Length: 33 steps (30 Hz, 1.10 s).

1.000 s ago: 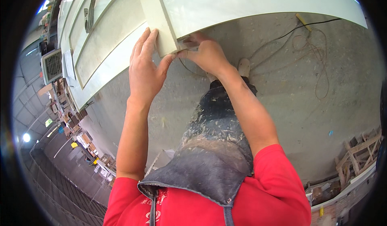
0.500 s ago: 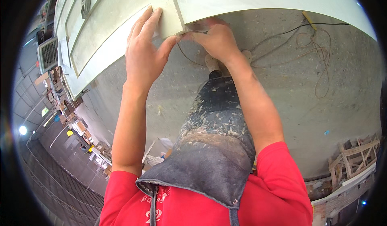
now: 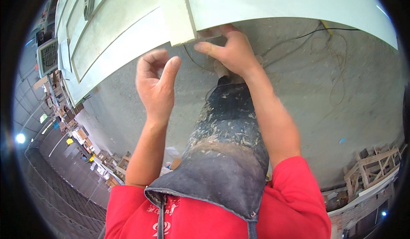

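Observation:
A pale, flat board strip [image 3: 177, 15] lies across a large pale green-white panel [image 3: 265, 0], its end jutting slightly past the panel's near edge. Just below that end, my left hand [image 3: 154, 87] is off the board with fingers loosely curled, thumb apart and nothing in its grasp. My right hand [image 3: 237, 51] is at the near edge, right of the strip's end. Its thumb sticks out to the left, while its fingertips reach under the edge and are partly hidden. I see nothing held in it.
A dark metal bar or clamp [image 3: 89, 2] sits on the panel at the upper left. A black cable [image 3: 299, 37] and a thin hose [image 3: 341, 68] lie on the grey floor. Wooden frames [image 3: 371, 168] stand at the lower right.
My left hand has let go of the strip's end and dropped toward me, fingers curling. My right thumb has come away from the strip. The panel appears slightly lower in view.

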{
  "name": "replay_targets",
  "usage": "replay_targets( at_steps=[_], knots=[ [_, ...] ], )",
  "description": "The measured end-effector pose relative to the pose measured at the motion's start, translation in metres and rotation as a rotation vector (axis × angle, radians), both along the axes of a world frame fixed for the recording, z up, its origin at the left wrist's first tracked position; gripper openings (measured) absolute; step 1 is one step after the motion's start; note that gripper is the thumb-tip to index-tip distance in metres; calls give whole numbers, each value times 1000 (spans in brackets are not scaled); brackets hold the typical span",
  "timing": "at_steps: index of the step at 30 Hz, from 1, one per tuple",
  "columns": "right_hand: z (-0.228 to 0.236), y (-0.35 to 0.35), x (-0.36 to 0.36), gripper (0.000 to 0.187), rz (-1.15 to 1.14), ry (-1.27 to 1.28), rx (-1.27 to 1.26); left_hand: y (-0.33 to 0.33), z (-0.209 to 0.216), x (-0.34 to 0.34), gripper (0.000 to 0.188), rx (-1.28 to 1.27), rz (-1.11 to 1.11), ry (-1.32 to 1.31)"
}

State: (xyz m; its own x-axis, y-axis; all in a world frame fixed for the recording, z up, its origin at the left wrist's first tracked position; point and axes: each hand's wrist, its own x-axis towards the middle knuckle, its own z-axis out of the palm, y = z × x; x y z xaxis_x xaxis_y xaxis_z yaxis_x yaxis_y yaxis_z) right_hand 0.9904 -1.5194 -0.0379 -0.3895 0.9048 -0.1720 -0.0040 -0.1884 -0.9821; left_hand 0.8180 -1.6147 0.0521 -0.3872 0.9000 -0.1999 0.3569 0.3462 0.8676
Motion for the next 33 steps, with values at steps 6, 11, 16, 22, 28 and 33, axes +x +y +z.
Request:
replay_targets(
  at_steps=[6,11,16,22,28,33],
  knots=[
    [13,-6,-13,59,-158,440,-269,16,-28,4,66,-54,333,-882],
    [18,-5,-31,60,-146,464,-269,30,-44,9,54,69,352,-1000],
    [18,-17,-57,57,-247,350,-208,31,-52,5,39,177,358,-1132],
    [18,-16,-76,51,-347,378,-194,33,-60,1,31,248,383,-1095],
    [13,-16,-81,50,-369,387,-162,34,-64,0,28,257,421,-1077],
    [8,-18,-63,46,-286,223,-40,33,-62,-1,30,235,473,-1022]
  ],
)
